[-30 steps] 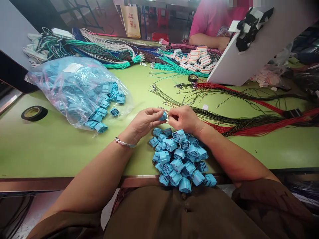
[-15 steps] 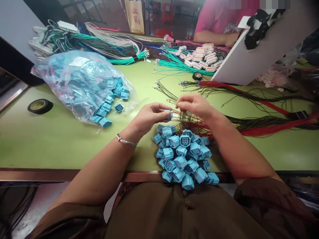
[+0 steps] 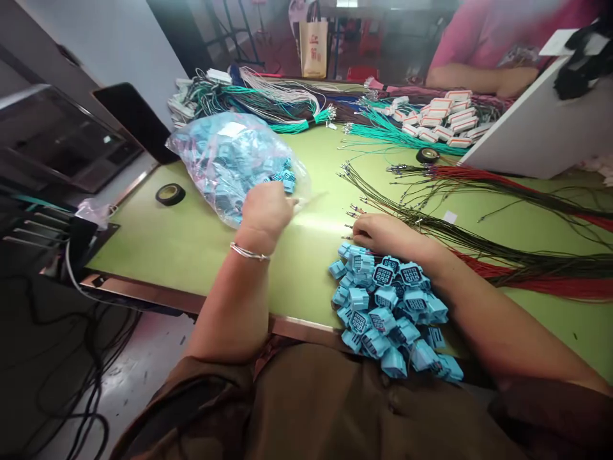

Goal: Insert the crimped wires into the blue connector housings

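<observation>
Right now the left hand sits at the open mouth of the clear plastic bag of light-blue plastic connector housings, back of hand toward the camera, fingers curled down against the bag edge; can't tell whether it grips anything, fingertips hidden. A silver bangle rings that wrist.

The right hand rests knuckles-up on the green tabletop, fingers bunched narrow at the metal-tipped ends of the thin dark wires w/ crimped terminals; whether it pinches one is unclear. Just near-side of the right hand, touching the wrist, lies the loose heap of light-blue plastic connector housings, running to the table edge.

Beyond the right hand, the dark wires fan out to the right alongside a red wire bundle. Far side of both hands: teal wire bundles, white connector blocks, a small black tape roll. Left of the left hand, a 2nd black tape roll lies flat. A white angled board stands at far right; behind it a co-worker's forearm in a pink sleeve rests on the table.
</observation>
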{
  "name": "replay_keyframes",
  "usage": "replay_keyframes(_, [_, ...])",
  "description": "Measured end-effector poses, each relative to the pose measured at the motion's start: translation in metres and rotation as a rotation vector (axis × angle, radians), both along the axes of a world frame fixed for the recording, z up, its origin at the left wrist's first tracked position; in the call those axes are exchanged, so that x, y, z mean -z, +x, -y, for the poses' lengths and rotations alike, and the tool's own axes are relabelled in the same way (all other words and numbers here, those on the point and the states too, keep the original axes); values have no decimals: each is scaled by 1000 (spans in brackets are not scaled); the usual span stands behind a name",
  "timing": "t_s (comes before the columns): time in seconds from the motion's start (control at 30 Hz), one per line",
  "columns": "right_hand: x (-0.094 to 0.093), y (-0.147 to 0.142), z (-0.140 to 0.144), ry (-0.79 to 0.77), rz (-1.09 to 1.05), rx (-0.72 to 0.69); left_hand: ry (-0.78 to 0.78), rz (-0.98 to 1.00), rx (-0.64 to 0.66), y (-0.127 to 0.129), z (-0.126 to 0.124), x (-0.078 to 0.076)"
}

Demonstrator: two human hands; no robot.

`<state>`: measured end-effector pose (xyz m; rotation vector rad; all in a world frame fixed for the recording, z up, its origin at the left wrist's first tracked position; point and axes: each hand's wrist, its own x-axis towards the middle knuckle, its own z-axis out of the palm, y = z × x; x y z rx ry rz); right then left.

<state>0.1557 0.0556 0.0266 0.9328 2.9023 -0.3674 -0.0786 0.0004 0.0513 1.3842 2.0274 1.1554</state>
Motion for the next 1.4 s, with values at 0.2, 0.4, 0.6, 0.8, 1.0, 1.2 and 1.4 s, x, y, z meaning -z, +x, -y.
replay_keyframes(0.2, [4, 4, 3, -22, -162, 217, -320, -457, -56, -33, -21, 20])
replay_keyframes(0.4, [13, 13, -2, -381, -691, 573, -72, -352, -88, -20, -2, -12])
replay_keyframes(0.6, [11, 18, 0, -583, -866, 572, -45, 877, 318, 38, -5, 4])
replay_keyframes(0.8, [7, 21, 2, -628, -847, 536, -149, 1229, 338, 68, -14, 39])
replay_keyframes(1.0, [7, 23, 4, -635, -840, 496, -207, 1277, 356, 64, -13, 38])
replay_keyframes(1.2, [8, 23, 5, -633, -875, 464, -220, 1261, 352, 67, -16, 40])
replay_keyframes(1.4, [8, 23, 5, -634, -856, 398, -188, 1268, 451, 70, -13, 39])
